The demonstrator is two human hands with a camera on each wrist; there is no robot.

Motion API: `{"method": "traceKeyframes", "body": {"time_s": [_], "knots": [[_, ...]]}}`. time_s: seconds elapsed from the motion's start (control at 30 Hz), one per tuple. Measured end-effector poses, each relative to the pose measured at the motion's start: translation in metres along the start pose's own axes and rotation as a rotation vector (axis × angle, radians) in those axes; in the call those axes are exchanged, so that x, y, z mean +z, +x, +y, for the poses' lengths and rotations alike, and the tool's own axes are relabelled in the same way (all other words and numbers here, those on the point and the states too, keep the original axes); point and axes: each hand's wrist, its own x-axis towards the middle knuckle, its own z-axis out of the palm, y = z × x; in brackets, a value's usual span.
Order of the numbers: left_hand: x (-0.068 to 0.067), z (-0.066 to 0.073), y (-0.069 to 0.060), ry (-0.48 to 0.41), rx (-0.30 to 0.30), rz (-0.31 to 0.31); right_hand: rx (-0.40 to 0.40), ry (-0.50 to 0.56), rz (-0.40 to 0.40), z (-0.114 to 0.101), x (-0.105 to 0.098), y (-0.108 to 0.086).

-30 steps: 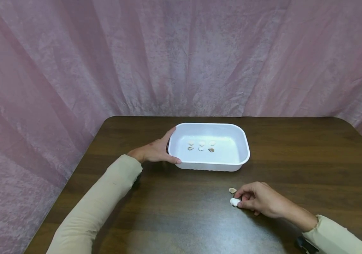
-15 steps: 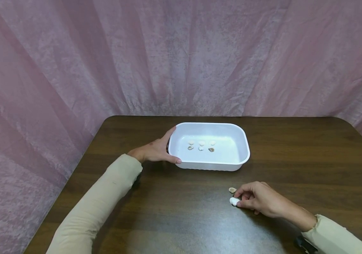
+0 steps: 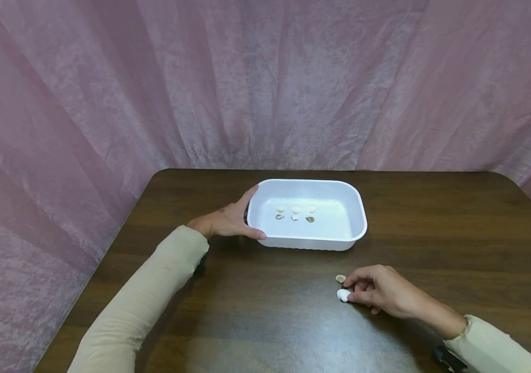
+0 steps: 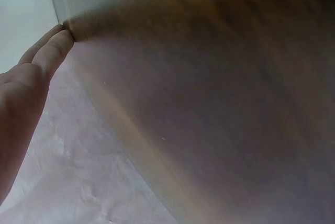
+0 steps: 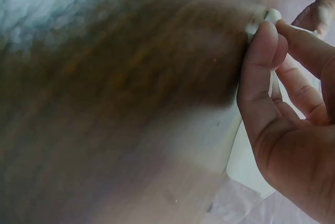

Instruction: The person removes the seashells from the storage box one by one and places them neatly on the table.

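- Two loose shells on table, near the tray's front right: white shell, tan shell just behind it. Narrow gap between them.
- Right hand: thumb and fingers bent, tips down at the pair. Thumb touches white shell's right edge; index fingertip comes to tan shell's right edge. Cannot tell whether either shell is pinched; right wrist view mostly hides both behind the fingertips.
- Tray: white, rounded corners, upright on table, beyond the loose shells and well apart from them.
- Left hand: grips the tray's left end, thumb along the front left corner, index finger at the back left corner.
- Six shells inside, two rows of three, left of tray's middle. Back row: three pale shells. Front row, left to right: brown-edged shell, small white shell, brown shell.
- Table: dark brown, wood-grained, glossy patch toward the near edge.
- Both sleeves pale; dark device at right wrist.
- Pink curtain hangs behind table.
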Motion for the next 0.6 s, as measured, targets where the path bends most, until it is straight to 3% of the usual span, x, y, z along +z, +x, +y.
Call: {"method": "traceKeyframes", "body": {"time_s": [0.6], "knots": [[0.0003,0.0009,-0.0014,-0.009,-0.004,-0.001,0.002,-0.021,0.001,-0.0002,0.0004,0.0002]]}}
